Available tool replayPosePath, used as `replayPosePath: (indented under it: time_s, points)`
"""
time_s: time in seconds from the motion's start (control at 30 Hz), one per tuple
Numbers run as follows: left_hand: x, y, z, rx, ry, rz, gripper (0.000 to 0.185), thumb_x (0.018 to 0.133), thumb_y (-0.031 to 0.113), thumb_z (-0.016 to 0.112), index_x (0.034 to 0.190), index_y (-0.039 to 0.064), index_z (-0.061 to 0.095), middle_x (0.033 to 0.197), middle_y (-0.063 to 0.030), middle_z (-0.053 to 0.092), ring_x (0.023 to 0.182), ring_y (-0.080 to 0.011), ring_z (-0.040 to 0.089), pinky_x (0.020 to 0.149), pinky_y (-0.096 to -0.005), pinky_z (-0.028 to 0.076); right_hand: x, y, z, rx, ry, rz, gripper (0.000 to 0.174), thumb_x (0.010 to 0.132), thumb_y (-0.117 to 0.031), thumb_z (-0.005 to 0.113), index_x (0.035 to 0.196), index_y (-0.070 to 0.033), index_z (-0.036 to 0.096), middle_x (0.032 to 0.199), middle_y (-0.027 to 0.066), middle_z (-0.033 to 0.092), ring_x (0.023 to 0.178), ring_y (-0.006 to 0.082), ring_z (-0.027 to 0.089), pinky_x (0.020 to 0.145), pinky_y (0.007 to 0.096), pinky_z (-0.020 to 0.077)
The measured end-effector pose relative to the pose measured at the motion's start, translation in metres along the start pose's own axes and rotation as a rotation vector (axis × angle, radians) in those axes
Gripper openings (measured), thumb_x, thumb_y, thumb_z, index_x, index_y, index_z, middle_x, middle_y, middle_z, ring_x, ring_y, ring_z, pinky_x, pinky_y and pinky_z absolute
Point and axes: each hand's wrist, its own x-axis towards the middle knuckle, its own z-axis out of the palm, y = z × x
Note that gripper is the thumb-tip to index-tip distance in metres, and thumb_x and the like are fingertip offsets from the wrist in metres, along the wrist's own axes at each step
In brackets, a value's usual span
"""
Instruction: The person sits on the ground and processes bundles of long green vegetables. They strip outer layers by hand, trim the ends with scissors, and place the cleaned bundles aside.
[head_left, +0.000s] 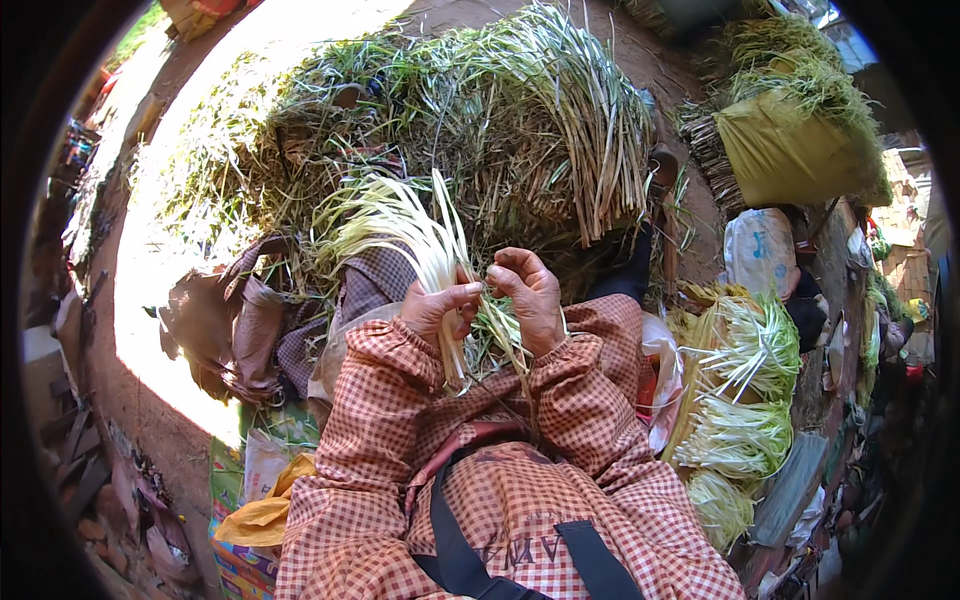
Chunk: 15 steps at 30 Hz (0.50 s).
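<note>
My left hand (442, 307) grips a fanned bunch of pale, whitish-yellow leafy stalks (409, 225), with their lower ends hanging below the fist over my lap. Close by on the right is my right hand (531, 300), raised with thumb and forefinger bent together. Whether anything is pinched in its fingertips is too fine to tell. A thin brownish strand (504, 330) hangs between the hands down to the red checked apron (495, 495). Loose green and pale leaf scraps lie in my lap beneath the hands.
A large heap of grassy green-and-brown stalks (480, 135) lies ahead. Pale trimmed bundles (735, 439) are stacked at right, beside a wooden board (791, 487). Farther right stand a white sack (759, 244) and a yellow-wrapped bale (795, 150). An orange-yellow cloth (262, 521) lies at lower left.
</note>
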Motion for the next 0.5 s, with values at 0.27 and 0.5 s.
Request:
replayPosePath:
  time_s: [0.27,0.5]
  points:
    - [0.003,-0.008,0.0,0.022,0.111,0.072,0.021,0.078,0.009,0.068,0.094,0.006,0.055,0.075,-0.0058,0.06,0.057,-0.0137,0.057,0.036,-0.0235,0.042,0.0,-0.003,0.011,-0.287,-0.032,-0.175,0.029,0.083,-0.009,0.062,0.108,-0.001,0.049,0.079,0.0025,0.059,0.071,0.0086,0.055,0.065,0.0247,0.0467]
    - [-0.001,0.03,-0.017,-0.159,0.171,0.286,0.013,0.083,0.009,0.063,0.094,0.006,0.054,0.082,-0.0103,0.064,0.066,-0.0148,0.063,0.037,-0.0233,0.044,-0.054,0.001,-0.049,-0.952,-0.005,-0.001,0.026,0.078,-0.008,0.06,0.1,0.0,0.051,0.072,0.0039,0.057,0.064,0.0095,0.052,0.061,0.0249,0.044]
